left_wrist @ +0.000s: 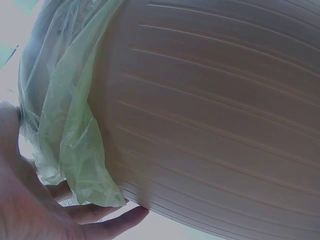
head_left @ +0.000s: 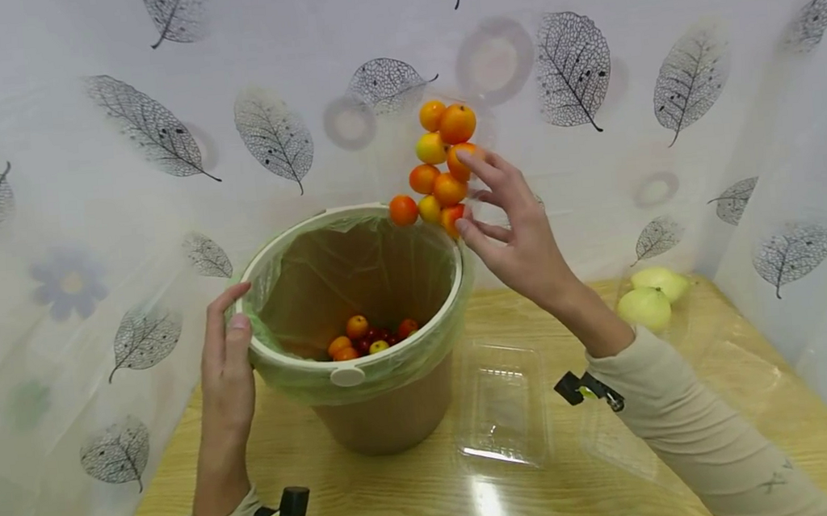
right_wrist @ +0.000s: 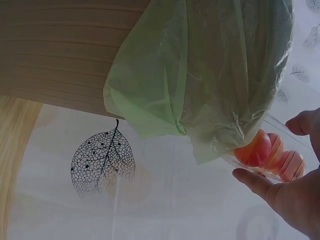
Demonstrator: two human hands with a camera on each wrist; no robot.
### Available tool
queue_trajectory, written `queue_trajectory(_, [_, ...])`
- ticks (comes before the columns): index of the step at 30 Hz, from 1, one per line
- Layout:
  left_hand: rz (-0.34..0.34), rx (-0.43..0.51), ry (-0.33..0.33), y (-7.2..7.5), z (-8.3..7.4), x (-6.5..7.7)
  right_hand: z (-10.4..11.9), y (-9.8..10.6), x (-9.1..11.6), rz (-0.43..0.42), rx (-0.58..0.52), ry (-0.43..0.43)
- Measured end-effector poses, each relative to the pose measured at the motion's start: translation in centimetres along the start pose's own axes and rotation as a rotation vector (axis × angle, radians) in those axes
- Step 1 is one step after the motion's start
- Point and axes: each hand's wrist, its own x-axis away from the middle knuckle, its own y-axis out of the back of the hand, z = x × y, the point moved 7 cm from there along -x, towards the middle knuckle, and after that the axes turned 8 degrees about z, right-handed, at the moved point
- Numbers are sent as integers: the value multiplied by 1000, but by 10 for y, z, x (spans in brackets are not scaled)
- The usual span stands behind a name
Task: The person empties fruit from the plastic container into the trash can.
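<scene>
A beige bin (head_left: 383,422) lined with a thin pale green bag (head_left: 277,378) stands on the table. My left hand (head_left: 226,378) holds its left rim; in the left wrist view, fingers (left_wrist: 117,225) of this hand touch the ribbed wall below the bag's hanging edge. Over the bin's far right rim, my right hand (head_left: 517,238) grips a tilted clear plastic box (right_wrist: 275,172), its thumb and fingers spread across it. Several small orange and yellow fruits (head_left: 449,189) are stacked in the box. Inside the bin lie orange, yellow and dark red fruits (head_left: 356,326).
To the right of the bin, a clear plastic tray (head_left: 501,405) lies on the wooden table (head_left: 374,504). Farther right are two pale yellow-green fruits (head_left: 643,309) with clear plastic around them. A leaf-patterned sheet (head_left: 380,18) hangs behind and at both sides.
</scene>
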Motion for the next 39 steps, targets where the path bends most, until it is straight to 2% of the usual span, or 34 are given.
queue_trajectory(9, [1, -16, -9, 0, -1, 0, 1, -1, 2, 5, 45, -7])
queue_trajectory(29, [-2, 18, 9, 1, -4, 4, 19, -12, 0, 82, 171, 94])
queue_trajectory(39, [5, 11, 4, 0, -3, 4, 22, -10, 3, 96, 142, 80])
